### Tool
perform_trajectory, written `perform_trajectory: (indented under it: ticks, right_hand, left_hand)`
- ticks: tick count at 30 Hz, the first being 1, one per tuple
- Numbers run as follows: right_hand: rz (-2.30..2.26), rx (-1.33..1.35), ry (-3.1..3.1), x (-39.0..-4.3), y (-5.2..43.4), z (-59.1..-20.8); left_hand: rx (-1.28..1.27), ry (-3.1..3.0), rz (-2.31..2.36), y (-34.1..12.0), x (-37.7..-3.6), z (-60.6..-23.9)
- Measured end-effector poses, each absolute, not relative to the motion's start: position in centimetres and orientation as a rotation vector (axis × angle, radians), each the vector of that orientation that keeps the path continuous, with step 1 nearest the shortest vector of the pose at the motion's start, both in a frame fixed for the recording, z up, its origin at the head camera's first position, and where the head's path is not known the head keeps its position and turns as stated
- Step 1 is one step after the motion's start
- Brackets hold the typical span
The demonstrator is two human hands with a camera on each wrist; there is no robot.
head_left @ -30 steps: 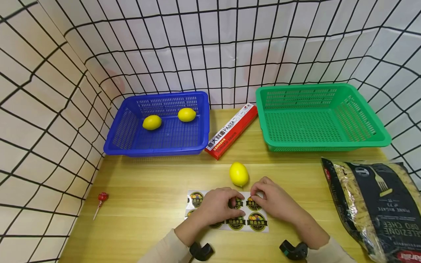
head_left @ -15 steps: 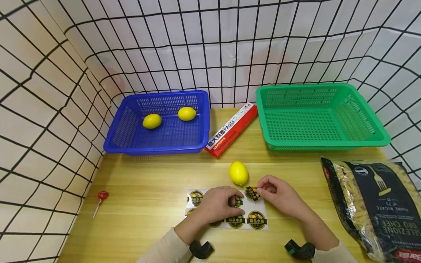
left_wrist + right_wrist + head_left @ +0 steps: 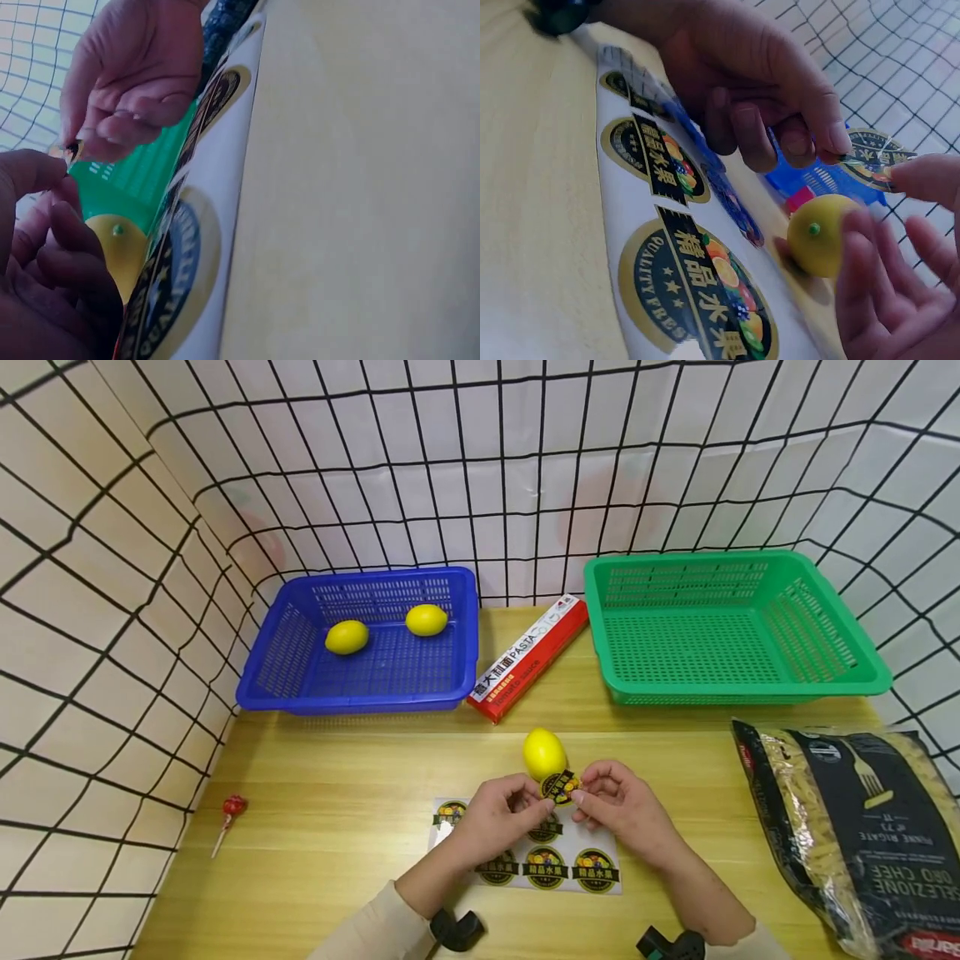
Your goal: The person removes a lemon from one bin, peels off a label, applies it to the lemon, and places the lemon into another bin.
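Fingers of both hands meet on 1 round black-and-gold peeled sticker (image 3: 561, 787) at lower centre of the head view. The left hand (image 3: 498, 817) pinches its left edge with curled fingers (image 3: 810, 127), and the right hand (image 3: 626, 810) pinches its right edge between thumb and forefinger. The sticker is lifted off the white sticker sheet (image 3: 525, 860), which lies flat on the pale wooden surface (image 3: 337, 810) beneath the hands and bears more round labels. A yellow lemon (image 3: 544, 753) sits just behind the sticker, close to the fingertips. At upper left stands a blue plastic basket (image 3: 300, 685) holding 2 lemons; at upper right a green plastic basket (image 3: 750, 685); between them lies a long red pasta box (image 3: 528, 658). A dark bag of pasta (image 3: 847, 827) lies at right, and a red lollipop (image 3: 232, 810) at far left.
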State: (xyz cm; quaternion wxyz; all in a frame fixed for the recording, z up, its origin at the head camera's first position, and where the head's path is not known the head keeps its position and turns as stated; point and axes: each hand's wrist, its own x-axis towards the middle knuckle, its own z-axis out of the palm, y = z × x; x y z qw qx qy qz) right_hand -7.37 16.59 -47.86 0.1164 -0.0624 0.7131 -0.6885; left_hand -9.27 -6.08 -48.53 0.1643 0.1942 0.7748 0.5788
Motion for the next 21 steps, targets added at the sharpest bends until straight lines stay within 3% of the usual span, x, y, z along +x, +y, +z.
perform_trajectory:
  ticks: [12, 21]
  right_hand:
    - [-1.585, -0.139, 2.488, -8.8, 16.4, -46.1]
    - [-1.765, -0.098, 2.311, -11.9, 15.7, -45.1]
  left_hand:
    - [0.716, 2.393, 1.512, -6.7, -10.1, -47.4]
    - [0.389, 2.393, 1.822, -6.3, -12.6, -46.1]
